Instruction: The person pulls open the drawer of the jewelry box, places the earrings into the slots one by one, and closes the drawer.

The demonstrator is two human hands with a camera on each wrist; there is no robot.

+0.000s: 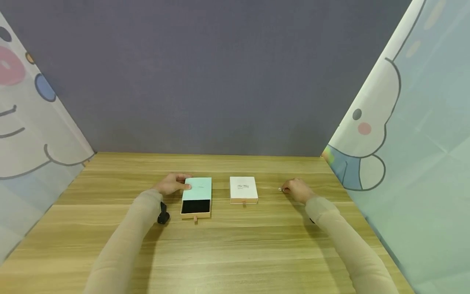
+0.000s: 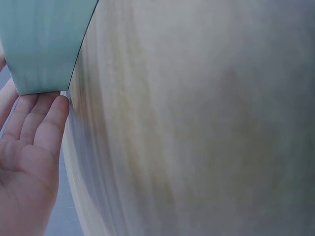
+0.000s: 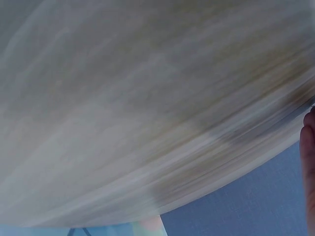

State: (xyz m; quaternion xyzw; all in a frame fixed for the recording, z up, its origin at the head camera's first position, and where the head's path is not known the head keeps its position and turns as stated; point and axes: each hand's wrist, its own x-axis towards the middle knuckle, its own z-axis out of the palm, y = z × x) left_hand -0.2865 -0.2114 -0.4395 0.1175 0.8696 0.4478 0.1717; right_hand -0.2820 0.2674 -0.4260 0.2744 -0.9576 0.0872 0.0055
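On the table, a mint-green drawer box (image 1: 197,189) has its black-lined drawer (image 1: 196,206) slid partly out toward me. My left hand (image 1: 170,184) grips the box at its far left corner, thumb on the lid and fingers behind it. In the left wrist view those fingers (image 2: 49,128) lie against the end of the sleeve. Over at the right, my right hand (image 1: 298,190) pinches a small, shiny, silvery piece (image 1: 280,189) low over the tabletop; its exact kind is too small to tell. Only the edge of that hand shows in the right wrist view.
A white drawer box (image 1: 244,188) with printed lettering and a pink front stands closed between my hands. The wooden table (image 1: 235,253) meets a dark grey panel (image 1: 213,81) at the back. Cartoon-printed sheets (image 1: 422,134) flank both sides.
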